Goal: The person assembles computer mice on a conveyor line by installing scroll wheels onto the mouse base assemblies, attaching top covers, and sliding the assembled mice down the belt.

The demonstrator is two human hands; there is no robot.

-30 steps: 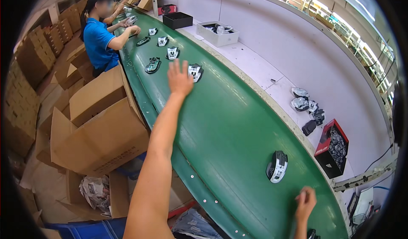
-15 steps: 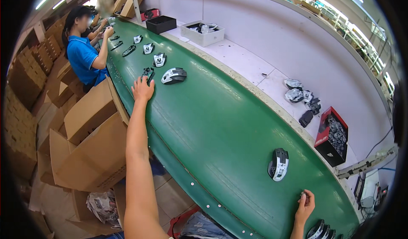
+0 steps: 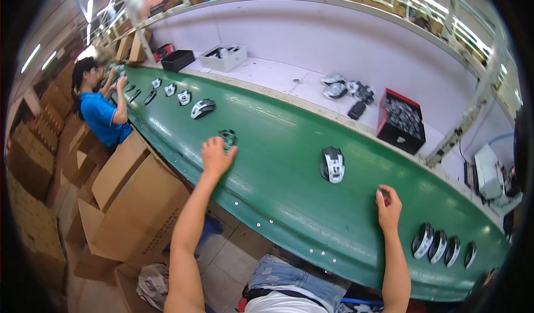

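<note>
On the green conveyor belt, my left hand (image 3: 216, 156) has its fingers at the near edge of a green circuit board (image 3: 228, 139), gripping it low over the belt. A silver-and-black mouse shell (image 3: 202, 109) lies beyond it to the left. Farther right, another black-and-white mouse shell (image 3: 334, 165) rests between my two hands. My right hand (image 3: 390, 207) is raised over the belt with its fingers curled in a pinch; a small dark thing shows at the fingertips, too small to name. Several mouse shells (image 3: 438, 246) stand in a row to the right of that forearm.
A co-worker in a blue shirt (image 3: 97, 113) works at the far left of the belt, near smaller mouse parts (image 3: 184, 97). Along the back ledge sit a white box (image 3: 225, 63), loose shells (image 3: 335, 89) and a red-black box of parts (image 3: 401, 138). Open cartons (image 3: 139, 202) flank the near left.
My left hand has taken hold of the circuit board and drawn it right, past the silver-and-black shell. My right hand stays pinched. The view has turned, showing more of the shell row.
</note>
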